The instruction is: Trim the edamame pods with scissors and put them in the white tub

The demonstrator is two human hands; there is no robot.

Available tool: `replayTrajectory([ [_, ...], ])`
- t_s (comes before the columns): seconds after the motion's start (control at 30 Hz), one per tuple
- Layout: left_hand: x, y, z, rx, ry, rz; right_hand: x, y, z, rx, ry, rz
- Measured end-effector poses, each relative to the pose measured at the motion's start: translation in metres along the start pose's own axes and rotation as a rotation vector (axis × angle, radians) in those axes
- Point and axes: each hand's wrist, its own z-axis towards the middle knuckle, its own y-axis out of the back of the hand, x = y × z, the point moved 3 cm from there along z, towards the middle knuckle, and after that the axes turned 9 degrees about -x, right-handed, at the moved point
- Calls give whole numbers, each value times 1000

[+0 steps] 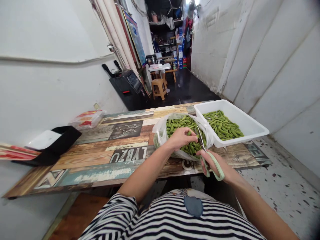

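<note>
Green bean pods [178, 124] fill an open clear plastic bag [162, 128] on the wooden table. Over the bag, my left hand [182, 137] pinches a green pod between thumb and fingers. My right hand [212, 163] is closed round the light green handles of a pair of scissors [218, 169], whose blades reach up beside the pod at my left fingertips. Right of the bag, a white tray [255, 128] holds more pods [222, 125] along its left part.
The patterned table [130, 136] stretches to the left. On it are a black holder [58, 146] with wrapped chopsticks [17, 153] and a plastic packet [87, 119]. Beyond the table stand a black machine [130, 86] and a stool [159, 88]. A wall is at the right.
</note>
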Motion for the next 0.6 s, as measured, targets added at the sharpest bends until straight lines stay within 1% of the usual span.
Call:
replayTrajectory([
  [0.1,-3,5,1,-10,32,-79,-4,0,2,-78,-83,34],
  [0.17,-5,12,5,-30,68,-180,-6,1,2,-115,-105,87],
  [0.27,-5,23,11,-34,134,-340,-8,2,1,-88,-98,230],
  [0.3,-4,25,12,-33,143,-349,-9,2,0,-65,-94,263],
  [0.33,-3,27,13,-44,131,-312,-9,3,0,-44,-86,280],
  [0.37,-2,28,13,-65,93,-219,-10,3,-1,-26,-78,285],
  [0.4,-1,28,12,-89,33,-76,-10,3,-1,-12,-73,285],
  [0.5,3,20,9,-154,-176,484,-11,3,-2,7,-80,285],
  [0.57,7,12,8,-176,-243,767,-10,2,-4,15,-85,276],
  [0.6,8,10,9,-194,-253,853,-9,1,-5,12,-82,265],
])
